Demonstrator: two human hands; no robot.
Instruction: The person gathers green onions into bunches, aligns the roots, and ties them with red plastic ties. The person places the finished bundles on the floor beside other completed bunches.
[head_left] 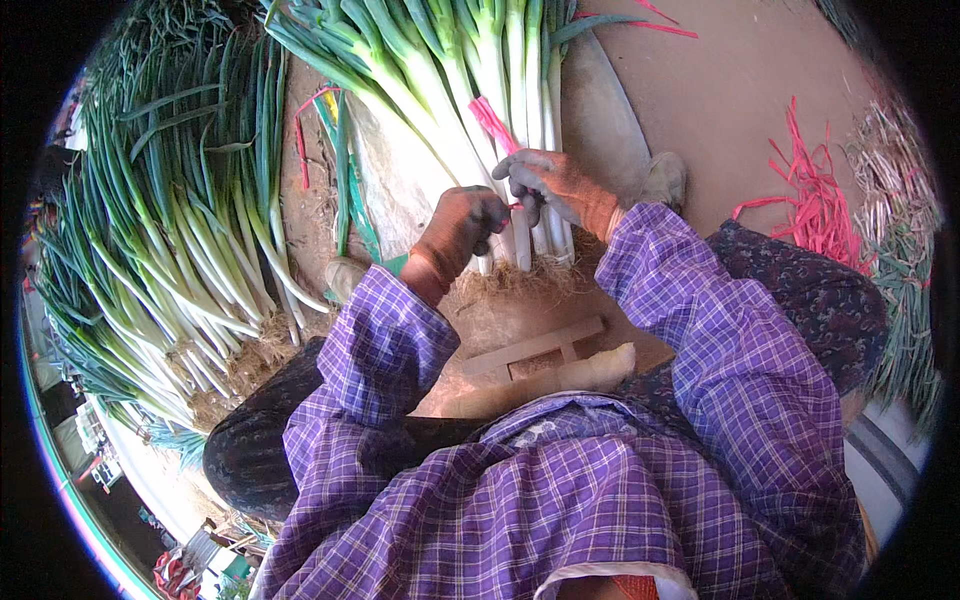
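A bundle of long green onions [510, 75] lies in front of me, with green leaves pointing away and white stalks and rooty ends toward me. My left hand [458, 232], in a dark and orange glove, is closed near the lower stalks. My right hand [556, 188], gloved alike, pinches from the other side of the bundle. Between both hands a pink plastic strip [517, 206] runs across the stalks; most of it is hidden by the fingers. A wider pink end [492, 122] sticks up over the stalks beyond my right fingers.
A large pile of green onions [190, 230] lies at the left, roots toward me. Loose pink strips [815, 205] lie on the ground at right, beside tied thin green bundles [900, 290]. Close to my lap is a wooden frame [535, 352]. A pale sheet [385, 165] extends beneath the bundle.
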